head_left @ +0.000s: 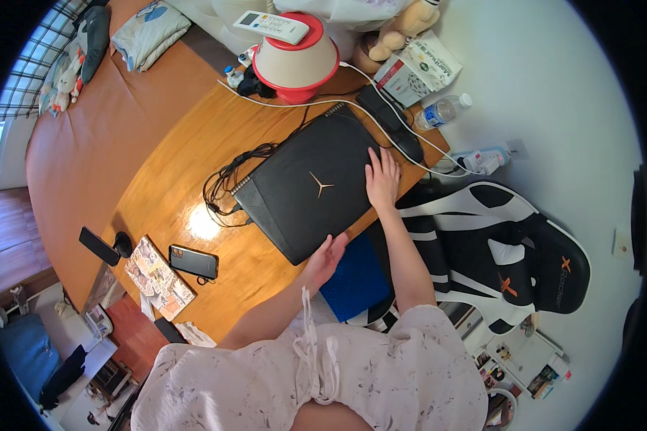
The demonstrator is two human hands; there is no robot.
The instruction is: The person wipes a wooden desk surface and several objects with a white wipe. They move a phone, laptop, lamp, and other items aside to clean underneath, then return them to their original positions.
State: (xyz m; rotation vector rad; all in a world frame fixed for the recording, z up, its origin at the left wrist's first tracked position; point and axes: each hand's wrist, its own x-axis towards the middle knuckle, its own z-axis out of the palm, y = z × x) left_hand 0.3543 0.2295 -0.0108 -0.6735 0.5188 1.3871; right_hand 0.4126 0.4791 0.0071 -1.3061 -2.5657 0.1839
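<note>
A closed black laptop (312, 183) with a gold three-pointed emblem lies on the wooden desk (162, 199). My right hand (384, 176) rests on the right part of its lid, fingers stretched towards the far corner. By the near edge of the laptop is my left hand (326, 261), thumb at the edge and palm partly turned up with nothing visible in it. Whether its fingertips reach beneath the edge cannot be seen. Black cables (221, 183) lie bundled along the laptop's left side, and plugs enter it there.
A black phone (194, 262) and a sticker-patterned flat item (160, 277) lie left. Behind stands a red-and-cream lamp (296, 59) with a remote (271, 27) on top. A power adapter (380, 108), white cable and water bottle (442, 112) sit far right. A gaming chair (490, 253) adjoins the desk.
</note>
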